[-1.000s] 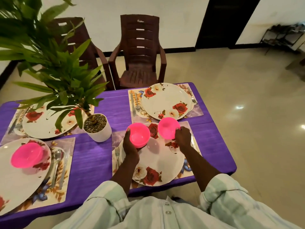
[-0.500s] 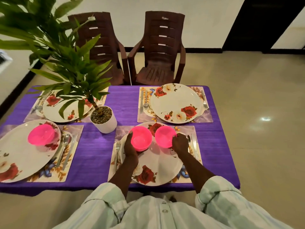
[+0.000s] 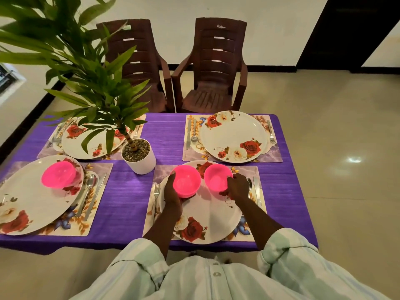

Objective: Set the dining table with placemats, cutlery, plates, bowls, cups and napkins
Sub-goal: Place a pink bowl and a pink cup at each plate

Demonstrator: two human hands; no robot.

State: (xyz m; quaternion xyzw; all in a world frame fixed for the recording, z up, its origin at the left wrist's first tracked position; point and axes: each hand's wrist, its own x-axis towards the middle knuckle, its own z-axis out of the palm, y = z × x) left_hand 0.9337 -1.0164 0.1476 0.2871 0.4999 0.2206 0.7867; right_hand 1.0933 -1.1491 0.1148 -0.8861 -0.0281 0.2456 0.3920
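Pink bowls: I'm gripping the left bowl (image 3: pixel 186 183) in my left hand (image 3: pixel 172 191) and the right bowl (image 3: pixel 217 179) in my right hand (image 3: pixel 238 187), both over the near plate (image 3: pixel 207 215), with the bare far plate (image 3: pixel 233 136) lying straight ahead, nearer my right.

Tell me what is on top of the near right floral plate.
Two pink plastic bowls: the left hand grips one, the right hand grips the other, over the round white floral plate. Whether they touch it is hidden.

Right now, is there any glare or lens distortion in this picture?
In the head view, a ceiling light glares off the glossy beige floor tiles; the wide lens bends the purple-clothed table and stretches the white rose-patterned plate at left; the two pink plastic bowls stay sharp.
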